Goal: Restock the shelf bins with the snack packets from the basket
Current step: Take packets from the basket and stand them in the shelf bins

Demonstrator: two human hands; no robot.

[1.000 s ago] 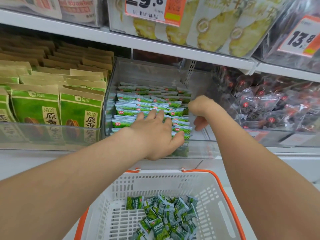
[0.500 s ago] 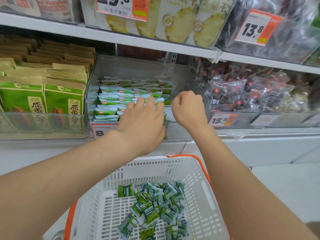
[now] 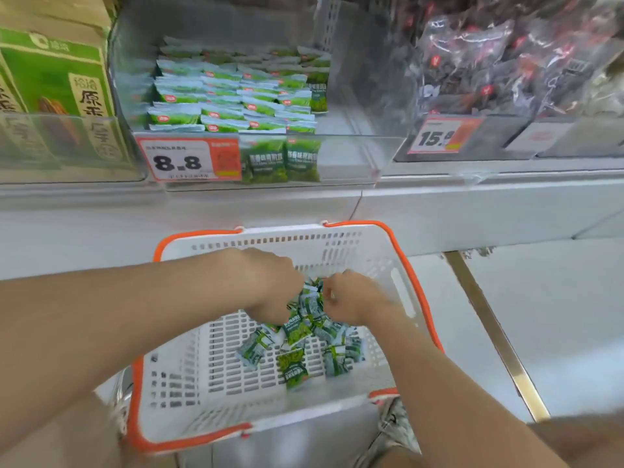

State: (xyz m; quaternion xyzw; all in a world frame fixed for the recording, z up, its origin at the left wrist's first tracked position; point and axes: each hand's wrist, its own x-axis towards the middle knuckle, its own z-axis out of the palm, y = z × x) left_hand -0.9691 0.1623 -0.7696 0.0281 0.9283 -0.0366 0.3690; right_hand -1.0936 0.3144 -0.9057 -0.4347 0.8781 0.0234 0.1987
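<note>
A white basket [image 3: 401, 265] with an orange rim sits below the shelf and holds several small green snack packets [image 3: 293, 363]. My left hand [image 3: 270, 285] and my right hand [image 3: 354, 298] are both down inside it, fingers curled into the top of the packet pile. Motion blur hides exactly which packets each hand grips. Above, a clear shelf bin [image 3: 354, 146] holds neat rows of the same green packets [image 3: 233, 96], filling its left part; its right part is bare.
Price tag 8.8 [image 3: 189, 160] is on the bin's front. Green and tan bags [image 3: 54, 79] fill the bin at left. Clear bags of dark snacks [image 3: 506, 62] fill the bin at right, above a 15.x tag [image 3: 439, 136].
Both hands have come down from the shelf bin into the basket and now dig into the packet pile. My view has tilted down toward the basket.
</note>
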